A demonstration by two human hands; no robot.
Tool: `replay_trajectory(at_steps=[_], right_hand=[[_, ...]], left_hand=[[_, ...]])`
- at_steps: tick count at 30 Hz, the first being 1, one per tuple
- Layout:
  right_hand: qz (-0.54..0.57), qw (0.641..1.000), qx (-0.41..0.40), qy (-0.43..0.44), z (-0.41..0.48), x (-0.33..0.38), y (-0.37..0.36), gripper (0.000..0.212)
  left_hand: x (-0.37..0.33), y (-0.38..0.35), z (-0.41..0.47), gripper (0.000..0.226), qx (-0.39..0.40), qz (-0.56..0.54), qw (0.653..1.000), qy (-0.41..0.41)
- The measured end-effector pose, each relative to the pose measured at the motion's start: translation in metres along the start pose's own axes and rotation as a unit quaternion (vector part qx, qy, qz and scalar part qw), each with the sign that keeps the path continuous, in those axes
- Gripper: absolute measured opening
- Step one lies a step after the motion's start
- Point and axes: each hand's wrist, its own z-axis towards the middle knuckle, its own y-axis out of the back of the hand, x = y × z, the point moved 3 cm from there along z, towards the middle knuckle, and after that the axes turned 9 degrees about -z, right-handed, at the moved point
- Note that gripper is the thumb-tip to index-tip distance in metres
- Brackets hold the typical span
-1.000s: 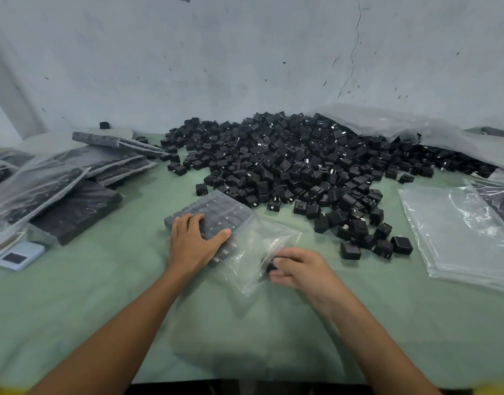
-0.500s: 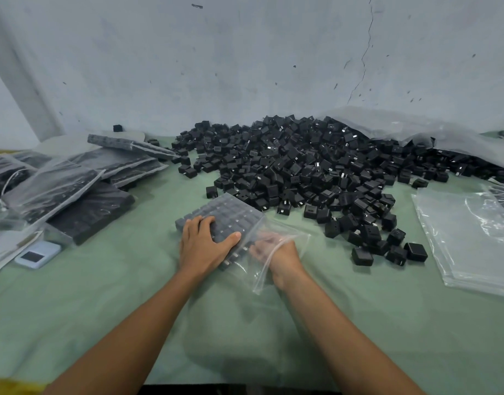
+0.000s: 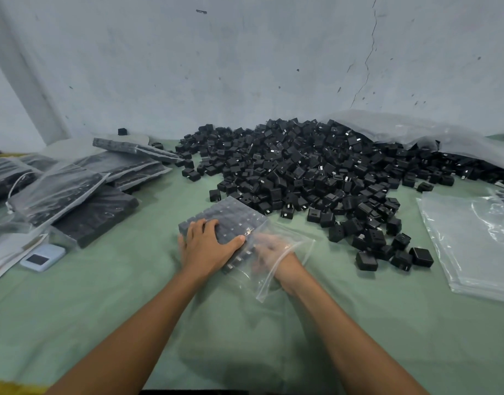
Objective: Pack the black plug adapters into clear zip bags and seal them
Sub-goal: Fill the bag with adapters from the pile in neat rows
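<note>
- Left hand (image 3: 208, 246) lies flat, fingers spread, on the rows of adapters (image 3: 233, 215) inside the bag (image 3: 290, 266) at mid-desk (image 3: 102, 303).
- Right hand (image 3: 269, 249) is inside the bag's mouth, blurred; I cannot tell its grip.
- Pile (image 3: 316, 172) of adapters lies toward the far edge.

The worktop (image 3: 102, 309), covered in pale green cloth, bears a broad heap of small black cube-shaped plug adapters (image 3: 316, 172) across its middle and far right, with a crumpled sheet of clear plastic (image 3: 401, 129) over the heap's far end. On the left lie a slumped pile of clear zip bags packed with black adapters (image 3: 97, 189), loose white papers (image 3: 5, 252) and a small pale-blue flat device with a dark screen (image 3: 42, 257). A partly filled clear zip bag (image 3: 236, 220) lies in the middle just before the heap, and a flat stack of empty clear zip bags (image 3: 473, 246) lies on the right.
</note>
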Motion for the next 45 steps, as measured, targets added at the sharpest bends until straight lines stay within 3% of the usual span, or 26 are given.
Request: replay_trajectory(at_steps=[4, 8, 12, 15, 19, 23, 27, 29, 32, 39, 41, 43, 45], right_hand=[[0.035, 0.997, 0.048, -0.039, 0.005, 0.0, -0.004, 0.022], [-0.093, 0.995, -0.017, 0.022, 0.004, -0.018, 0.004, 0.031], [-0.161, 0.982, -0.015, 0.097, 0.005, -0.019, 0.0, 0.025], [-0.126, 0.981, -0.017, 0.143, -0.005, -0.017, 0.007, 0.024], [-0.042, 0.991, 0.021, 0.128, -0.034, -0.033, 0.02, 0.031], [-0.077, 0.984, -0.103, 0.126, -0.055, -0.056, 0.068, 0.021], [-0.229, 0.914, -0.318, 0.108, -0.065, -0.067, 0.134, 0.017], [-0.289, 0.889, -0.349, 0.068, -0.063, -0.075, 0.153, 0.015], [-0.333, 0.89, -0.312, 0.014, -0.058, -0.091, 0.157, 0.026], [-0.227, 0.913, -0.337, 0.041, -0.061, -0.098, 0.158, 0.019], [-0.027, 0.94, -0.339, 0.034, -0.063, -0.096, 0.158, 0.009], [0.189, 0.941, -0.282, 0.004, -0.063, -0.089, 0.152, 0.011], [0.226, 0.949, -0.219, -0.007, -0.066, -0.082, 0.146, 0.023]], left_hand=[[-0.011, 0.001, 0.012, 0.087, 0.018, -0.005, 1.0, -0.024], [-0.018, -0.006, 0.012, 0.093, 0.012, 0.024, 1.0, -0.015], [-0.014, -0.007, 0.014, 0.096, 0.01, 0.039, 0.999, -0.014], [-0.013, -0.009, 0.016, 0.096, 0.015, 0.049, 0.998, -0.02], [-0.01, -0.011, 0.018, 0.097, 0.011, 0.057, 0.998, -0.023], [-0.01, -0.013, 0.019, 0.099, 0.01, 0.058, 0.998, -0.022], [-0.011, -0.013, 0.02, 0.099, 0.013, 0.059, 0.998, -0.023], [-0.011, -0.013, 0.019, 0.099, 0.015, 0.059, 0.998, -0.022], [-0.011, -0.012, 0.017, 0.1, 0.023, 0.061, 0.998, -0.018], [-0.013, -0.011, 0.015, 0.097, 0.024, 0.059, 0.998, -0.016], [-0.013, -0.012, 0.016, 0.097, 0.024, 0.06, 0.998, -0.015], [-0.014, -0.012, 0.016, 0.097, 0.023, 0.063, 0.998, -0.018], [-0.013, -0.012, 0.016, 0.096, 0.023, 0.065, 0.997, -0.019]])
